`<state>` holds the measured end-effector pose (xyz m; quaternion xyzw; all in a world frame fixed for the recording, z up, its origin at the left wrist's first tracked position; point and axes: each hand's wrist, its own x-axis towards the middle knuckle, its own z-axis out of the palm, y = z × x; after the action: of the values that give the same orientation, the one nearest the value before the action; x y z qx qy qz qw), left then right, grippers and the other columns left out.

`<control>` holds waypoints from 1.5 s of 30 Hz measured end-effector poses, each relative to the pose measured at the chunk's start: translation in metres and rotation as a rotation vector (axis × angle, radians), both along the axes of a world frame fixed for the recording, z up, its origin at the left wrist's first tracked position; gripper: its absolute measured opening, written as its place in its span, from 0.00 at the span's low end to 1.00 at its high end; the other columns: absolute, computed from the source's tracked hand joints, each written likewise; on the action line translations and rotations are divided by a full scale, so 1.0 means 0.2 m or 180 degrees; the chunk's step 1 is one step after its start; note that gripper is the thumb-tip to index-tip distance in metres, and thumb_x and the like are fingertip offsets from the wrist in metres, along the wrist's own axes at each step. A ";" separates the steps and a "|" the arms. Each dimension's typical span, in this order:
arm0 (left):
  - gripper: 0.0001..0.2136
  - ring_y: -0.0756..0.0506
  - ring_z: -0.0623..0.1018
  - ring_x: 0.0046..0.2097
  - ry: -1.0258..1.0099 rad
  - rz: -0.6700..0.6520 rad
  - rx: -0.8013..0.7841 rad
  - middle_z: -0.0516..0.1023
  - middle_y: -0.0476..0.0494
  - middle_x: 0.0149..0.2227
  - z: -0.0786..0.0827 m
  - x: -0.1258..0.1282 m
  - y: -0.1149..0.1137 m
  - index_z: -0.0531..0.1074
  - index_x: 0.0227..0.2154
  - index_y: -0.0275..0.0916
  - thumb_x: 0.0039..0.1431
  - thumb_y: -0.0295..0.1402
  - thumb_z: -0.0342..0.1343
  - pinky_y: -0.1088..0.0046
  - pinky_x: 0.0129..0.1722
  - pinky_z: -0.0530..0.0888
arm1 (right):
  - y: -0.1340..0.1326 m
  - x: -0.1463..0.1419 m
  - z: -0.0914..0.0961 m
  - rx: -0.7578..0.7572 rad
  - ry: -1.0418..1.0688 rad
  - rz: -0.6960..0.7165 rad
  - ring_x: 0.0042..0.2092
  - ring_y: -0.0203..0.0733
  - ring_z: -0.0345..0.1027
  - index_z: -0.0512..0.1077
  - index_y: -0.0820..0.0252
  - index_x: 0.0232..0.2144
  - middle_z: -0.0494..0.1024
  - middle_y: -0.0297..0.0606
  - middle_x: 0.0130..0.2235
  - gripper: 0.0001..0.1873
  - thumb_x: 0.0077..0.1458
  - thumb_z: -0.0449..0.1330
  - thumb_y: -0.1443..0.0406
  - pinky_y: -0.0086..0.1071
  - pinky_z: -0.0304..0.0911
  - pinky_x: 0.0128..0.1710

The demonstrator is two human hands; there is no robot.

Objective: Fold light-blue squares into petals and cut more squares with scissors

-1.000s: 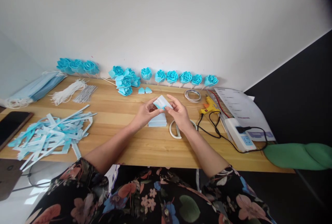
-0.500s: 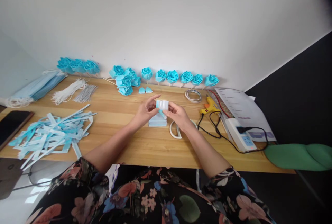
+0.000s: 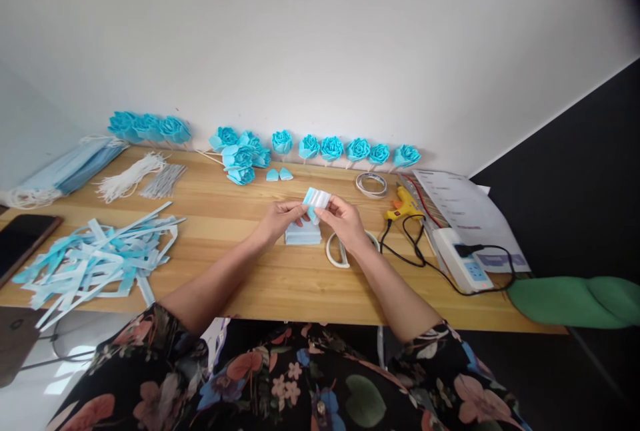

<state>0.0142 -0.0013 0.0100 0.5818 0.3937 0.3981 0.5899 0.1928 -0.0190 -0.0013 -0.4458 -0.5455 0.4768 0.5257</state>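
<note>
Above the middle of the wooden table point(image 3: 280, 278), both my hands pinch one small light-blue piece of mask fabric point(image 3: 317, 198). My left hand point(image 3: 280, 219) grips its lower left edge, fingers closed. My right hand point(image 3: 341, 220) holds its right side between thumb and fingers. Directly under the hands lies a small stack of blue fabric squares point(image 3: 303, 234). White-handled scissors point(image 3: 340, 250) lie beside my right wrist.
Blue fabric roses point(image 3: 330, 147) line the wall, more roses point(image 3: 149, 126) at far left. Cut blue strips point(image 3: 95, 259) pile at left, with masks point(image 3: 65, 168), ear loops point(image 3: 131, 175) and a phone point(image 3: 20, 238). A yellow glue gun point(image 3: 406, 204), tape roll point(image 3: 372, 183), power strip point(image 3: 463, 264) and papers point(image 3: 463, 208) sit right.
The fabric piece went from flat and spread to folded into a narrower pleated shape, and my fingers have closed in tighter around it. Hands stayed above the stack.
</note>
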 end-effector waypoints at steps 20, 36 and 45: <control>0.22 0.53 0.68 0.20 0.0194 -0.0458 -0.0090 0.73 0.47 0.19 -0.04 0.00 0.02 0.72 0.20 0.34 0.53 0.50 0.56 0.77 0.23 0.64 | -0.02 0.02 0.05 0.1201 -0.1366 -0.0308 0.37 0.40 0.70 0.77 0.56 0.31 0.78 0.35 0.34 0.04 0.53 0.61 0.66 0.33 0.64 0.39; 0.21 0.53 0.68 0.19 -0.0075 -0.0274 -0.0212 0.71 0.49 0.17 -0.01 0.00 0.01 0.70 0.19 0.34 0.52 0.49 0.59 0.77 0.21 0.65 | -0.01 0.03 0.04 0.1706 -0.1630 -0.0088 0.42 0.43 0.71 0.79 0.51 0.35 0.80 0.37 0.38 0.14 0.54 0.56 0.72 0.39 0.64 0.46; 0.17 0.53 0.67 0.20 0.0109 0.0028 0.0098 0.68 0.51 0.16 0.00 0.00 0.00 0.73 0.24 0.34 0.52 0.45 0.58 0.77 0.22 0.66 | -0.04 0.03 0.08 0.0531 -0.0920 0.0311 0.44 0.43 0.71 0.72 0.54 0.50 0.78 0.37 0.43 0.18 0.61 0.54 0.57 0.36 0.65 0.45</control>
<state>0.0147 -0.0009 0.0095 0.5958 0.4002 0.3967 0.5722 0.1997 -0.0276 0.0141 -0.4375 -0.6741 0.3858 0.4531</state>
